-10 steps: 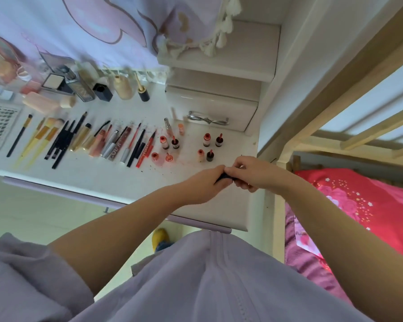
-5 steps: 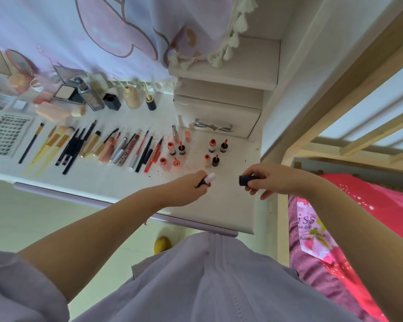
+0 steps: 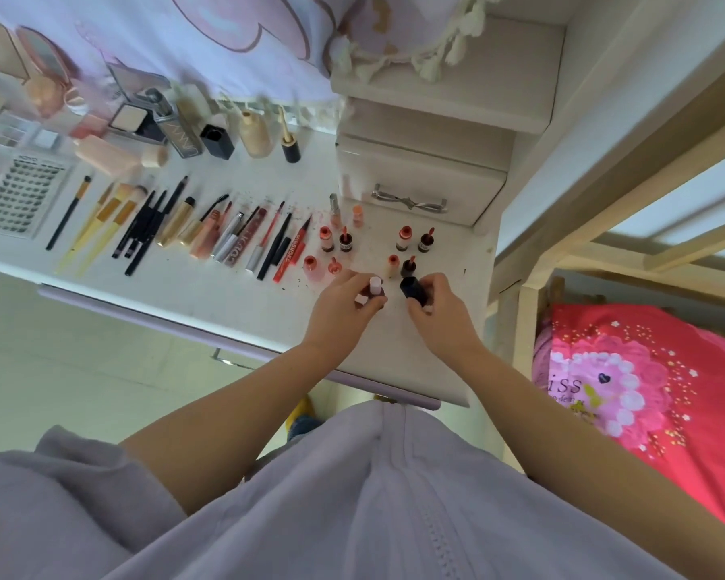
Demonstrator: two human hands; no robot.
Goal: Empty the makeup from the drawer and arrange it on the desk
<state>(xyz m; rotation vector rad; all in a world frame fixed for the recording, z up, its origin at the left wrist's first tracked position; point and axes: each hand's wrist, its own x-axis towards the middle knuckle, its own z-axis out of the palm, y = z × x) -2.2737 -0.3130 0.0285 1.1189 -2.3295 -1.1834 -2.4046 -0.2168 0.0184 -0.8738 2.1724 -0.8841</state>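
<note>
The drawer unit [image 3: 419,190] is the landmark, standing at the right end of the desk [image 3: 227,295]. In front of it, two small clusters of open lipsticks [image 3: 411,249] and caps [image 3: 331,253] stand upright, with a bare strip of desk between them. Nearer than these, the left hand [image 3: 344,311] and right hand [image 3: 440,316] take up the strip, each holding a small piece. Left of the drawer unit, a row of pencils and brushes [image 3: 151,228] lies close together. Behind that row, bottles and compacts [image 3: 193,136] line the wall. The desk's near edge left of the hands is bare. Right of the drawer unit, a wooden bed frame [image 3: 528,328] closes that side.
</note>
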